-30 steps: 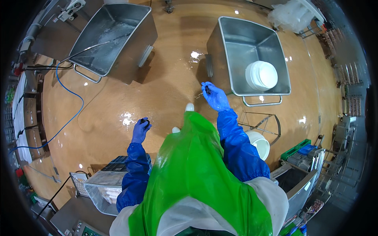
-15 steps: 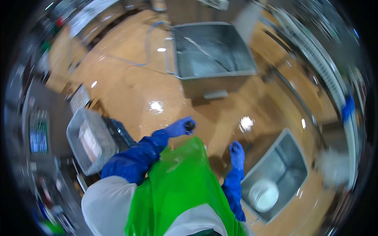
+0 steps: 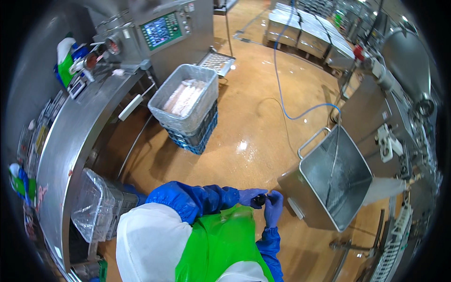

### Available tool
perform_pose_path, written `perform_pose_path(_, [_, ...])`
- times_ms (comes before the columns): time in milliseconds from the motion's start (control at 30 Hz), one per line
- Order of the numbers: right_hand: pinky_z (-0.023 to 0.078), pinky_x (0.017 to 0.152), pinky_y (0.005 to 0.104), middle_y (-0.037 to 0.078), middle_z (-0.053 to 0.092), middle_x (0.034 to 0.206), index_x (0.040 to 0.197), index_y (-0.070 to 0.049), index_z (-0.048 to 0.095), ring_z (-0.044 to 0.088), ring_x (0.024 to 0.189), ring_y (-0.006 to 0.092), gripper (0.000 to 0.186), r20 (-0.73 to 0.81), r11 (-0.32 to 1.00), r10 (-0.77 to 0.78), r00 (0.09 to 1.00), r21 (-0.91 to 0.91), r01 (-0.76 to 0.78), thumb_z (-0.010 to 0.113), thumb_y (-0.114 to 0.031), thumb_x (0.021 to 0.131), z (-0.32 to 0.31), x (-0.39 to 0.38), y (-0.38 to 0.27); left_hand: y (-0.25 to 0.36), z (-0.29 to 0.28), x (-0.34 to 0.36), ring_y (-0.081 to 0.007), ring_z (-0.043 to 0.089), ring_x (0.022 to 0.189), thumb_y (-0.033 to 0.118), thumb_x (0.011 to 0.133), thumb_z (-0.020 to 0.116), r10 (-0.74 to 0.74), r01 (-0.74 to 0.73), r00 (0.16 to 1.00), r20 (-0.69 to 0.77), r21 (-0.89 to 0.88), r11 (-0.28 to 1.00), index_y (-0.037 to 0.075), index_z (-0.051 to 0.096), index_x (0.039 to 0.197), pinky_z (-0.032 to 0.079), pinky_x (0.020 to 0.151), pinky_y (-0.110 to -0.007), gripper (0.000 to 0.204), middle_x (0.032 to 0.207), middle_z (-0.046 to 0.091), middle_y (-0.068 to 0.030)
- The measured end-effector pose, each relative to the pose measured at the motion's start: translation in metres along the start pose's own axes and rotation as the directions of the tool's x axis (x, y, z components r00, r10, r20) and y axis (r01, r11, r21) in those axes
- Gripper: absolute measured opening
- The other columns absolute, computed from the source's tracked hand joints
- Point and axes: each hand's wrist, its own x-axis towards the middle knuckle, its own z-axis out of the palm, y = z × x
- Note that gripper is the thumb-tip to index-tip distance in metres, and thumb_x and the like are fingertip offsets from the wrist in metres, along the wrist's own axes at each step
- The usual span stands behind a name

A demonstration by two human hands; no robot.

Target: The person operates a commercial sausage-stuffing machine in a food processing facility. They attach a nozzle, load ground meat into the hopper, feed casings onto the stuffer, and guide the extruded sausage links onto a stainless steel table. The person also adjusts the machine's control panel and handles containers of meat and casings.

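In front of my green apron, my left hand (image 3: 249, 196), in a purple glove, is closed round a small black rounded object (image 3: 259, 200). Its exact kind does not show. My right hand (image 3: 273, 209), gloved the same way, meets it from the right with bent fingers pinched at the object's edge. Both forearms are in blue sleeves. Nearest to my hands on the right stands a deep metal tub cart (image 3: 300, 188) with a handle, its inside wet.
A lined grey tub (image 3: 216, 89) holding pale meat stands on blue crates (image 3: 192, 138). Behind it is a steel machine with a screen (image 3: 160, 31). A long steel table (image 3: 70, 155) curves along the left, with people beyond. A blue hose (image 3: 280, 89) crosses the wet floor.
My view has swung left, bringing the machine and table into sight. My right hand, earlier apart, has come up to the black object in my left hand.
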Motion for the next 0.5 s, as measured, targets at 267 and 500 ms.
perform_pose_path(267, [0.047,0.089,0.0424,0.016,0.066,0.105,0.104,-0.005,0.062,0.060,0.100,0.0344,0.028,0.548,0.907,-0.210,0.810,-0.201,0.371,0.069,-0.004,0.077,0.149,0.052,-0.017,0.054,-0.037,-0.102,-0.0196,0.062,0.106,0.030,0.100,0.042,0.321,-0.458,0.882,-0.344,-0.474,0.752,0.005,0.059,0.120,0.051,0.092,-0.035,0.036,0.115,0.064,-0.0095])
perform_pose_path(500, [0.044,0.092,0.0433,0.012,0.067,0.100,0.100,-0.008,0.065,0.059,0.102,0.0300,0.027,0.840,0.808,-0.262,0.476,-0.078,0.583,0.072,-0.008,0.074,0.294,0.083,-0.038,0.052,-0.166,-0.174,-0.0254,0.065,0.092,0.036,0.099,0.046,0.250,-0.606,0.795,-0.553,-0.711,0.357,0.004,0.062,0.103,0.053,0.088,-0.039,0.036,0.101,0.067,-0.0123])
